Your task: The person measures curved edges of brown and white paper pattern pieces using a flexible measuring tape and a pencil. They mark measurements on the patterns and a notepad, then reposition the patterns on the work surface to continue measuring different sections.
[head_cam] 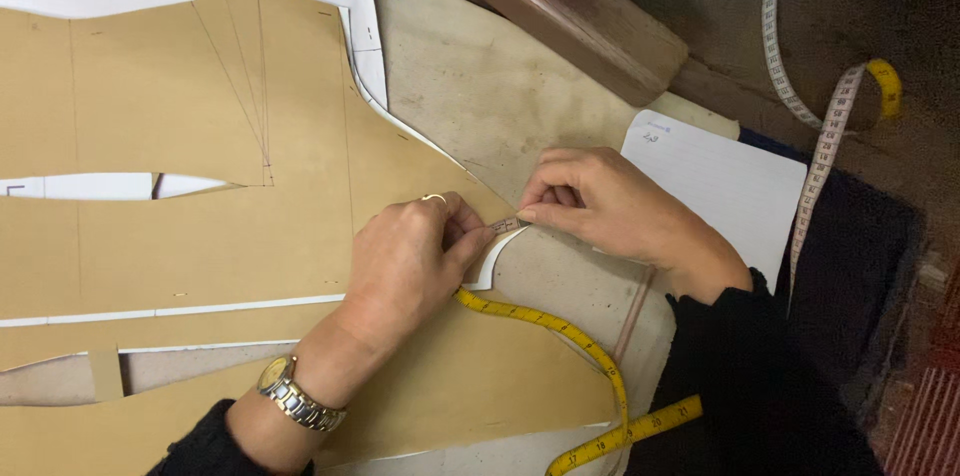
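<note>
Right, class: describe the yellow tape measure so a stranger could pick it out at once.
Start at the big brown card pattern. At its pointed corner, both hands pinch the yellow tape measure, which curls down to the bottom edge. The other tape, top right, is mostly white.

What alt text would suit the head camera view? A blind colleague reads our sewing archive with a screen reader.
Two hands, the left hand and the right hand, pinch a yellow measuring tape against the curved edge of a brown paper pattern on a worn table. A white notebook lies beside the right wrist.
</note>
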